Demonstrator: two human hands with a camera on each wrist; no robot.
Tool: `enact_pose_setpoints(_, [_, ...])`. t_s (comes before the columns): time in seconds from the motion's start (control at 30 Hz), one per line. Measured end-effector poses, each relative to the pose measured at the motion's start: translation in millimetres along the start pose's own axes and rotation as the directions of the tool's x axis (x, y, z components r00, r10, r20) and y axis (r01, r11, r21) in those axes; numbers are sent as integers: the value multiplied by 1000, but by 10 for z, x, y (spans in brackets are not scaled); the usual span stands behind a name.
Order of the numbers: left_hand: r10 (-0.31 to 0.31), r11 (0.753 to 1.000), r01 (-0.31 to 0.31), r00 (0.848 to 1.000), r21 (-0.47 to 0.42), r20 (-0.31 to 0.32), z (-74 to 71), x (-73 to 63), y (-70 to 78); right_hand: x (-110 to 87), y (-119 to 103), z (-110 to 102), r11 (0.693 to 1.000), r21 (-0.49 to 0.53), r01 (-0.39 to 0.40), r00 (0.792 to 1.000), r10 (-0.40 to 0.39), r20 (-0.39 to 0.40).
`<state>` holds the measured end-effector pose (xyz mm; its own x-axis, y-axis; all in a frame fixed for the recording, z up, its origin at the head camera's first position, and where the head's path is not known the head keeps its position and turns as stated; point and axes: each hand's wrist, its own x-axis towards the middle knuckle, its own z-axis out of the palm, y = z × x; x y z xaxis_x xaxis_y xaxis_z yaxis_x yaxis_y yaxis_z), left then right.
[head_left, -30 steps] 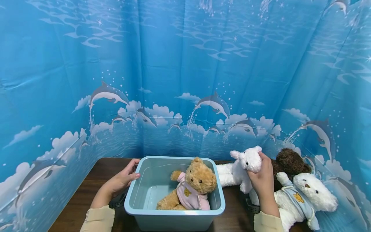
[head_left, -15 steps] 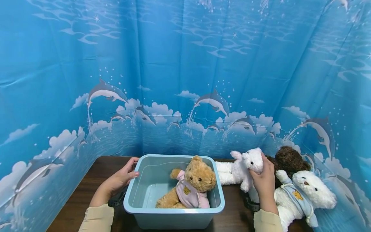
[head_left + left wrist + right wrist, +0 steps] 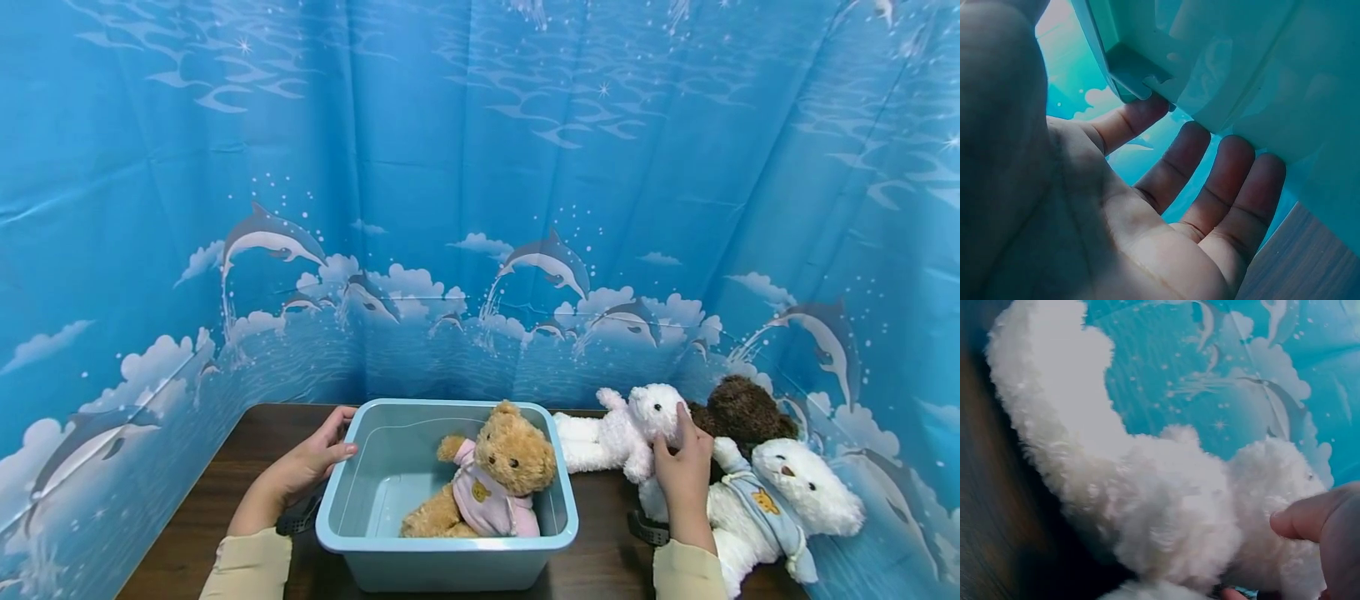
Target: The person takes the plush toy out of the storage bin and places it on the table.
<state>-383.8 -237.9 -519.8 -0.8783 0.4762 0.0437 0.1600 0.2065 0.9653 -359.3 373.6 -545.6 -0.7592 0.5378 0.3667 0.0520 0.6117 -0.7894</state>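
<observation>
My left hand [image 3: 318, 454] is at the left side of a pale blue plastic bin [image 3: 341, 500]. In the left wrist view its fingertips [image 3: 1235, 153] rest on the bin's outer wall, just under the rim, and the head view shows the thumb at the rim. Inside the bin a tan teddy bear [image 3: 517, 450] in a pink top leans against the right side. My right hand [image 3: 686, 467] holds the head of a white fluffy plush toy [image 3: 618, 437] lying right of the bin, the thumb [image 3: 1297, 519] pressed into its fur. The toy's legs point toward the bin.
Right of my right hand lie a white plush bear [image 3: 802, 487] in a light blue top and, behind it, a dark brown plush [image 3: 742, 412]. All stand on a dark wooden table [image 3: 217, 492]. A blue dolphin-print curtain [image 3: 450, 208] hangs behind.
The white plush toy has tipped slightly to the right and its head has turned and settled lower, my right hand moving with it. My left hand stays at the bin.
</observation>
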Motion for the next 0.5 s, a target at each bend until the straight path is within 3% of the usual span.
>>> enact_pose_setpoints(0.23, [-4,1000,4,1000,3,-10,4,-6,-14,35,-23,-82,998,-43,-45,998,47,51])
enact_pose_setpoints(0.5, [-30,999,30,999,13,-25,16,8,-28,42,-67,-82,1000,-25,-8,998,10,56])
